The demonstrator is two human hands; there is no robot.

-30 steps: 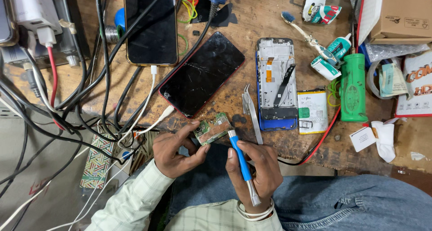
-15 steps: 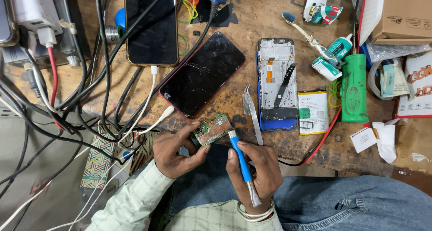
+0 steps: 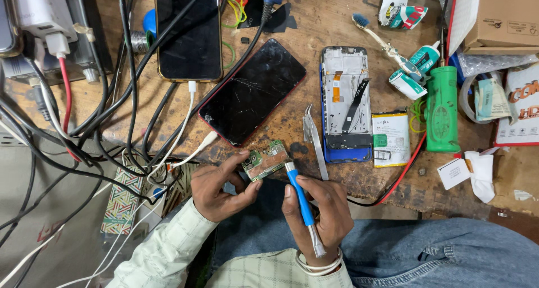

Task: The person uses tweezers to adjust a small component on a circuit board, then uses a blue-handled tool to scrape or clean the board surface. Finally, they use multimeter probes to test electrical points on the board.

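Note:
My left hand (image 3: 218,188) pinches a small green phone circuit board (image 3: 265,160) at the near edge of a worn wooden bench (image 3: 314,63). My right hand (image 3: 319,214) grips a blue-handled screwdriver (image 3: 301,200), its tip resting on the board's right end. Just beyond lie a cracked black phone screen (image 3: 251,92), metal tweezers (image 3: 315,141) and an opened blue phone frame (image 3: 348,104) with its insides exposed.
A flat battery (image 3: 391,138), a green cylinder (image 3: 442,109), a toothbrush (image 3: 382,41), glue tubes and a cardboard box (image 3: 505,13) crowd the right. Another black phone (image 3: 188,30) and many tangled cables (image 3: 84,125) fill the left. A red wire (image 3: 401,173) crosses the near edge.

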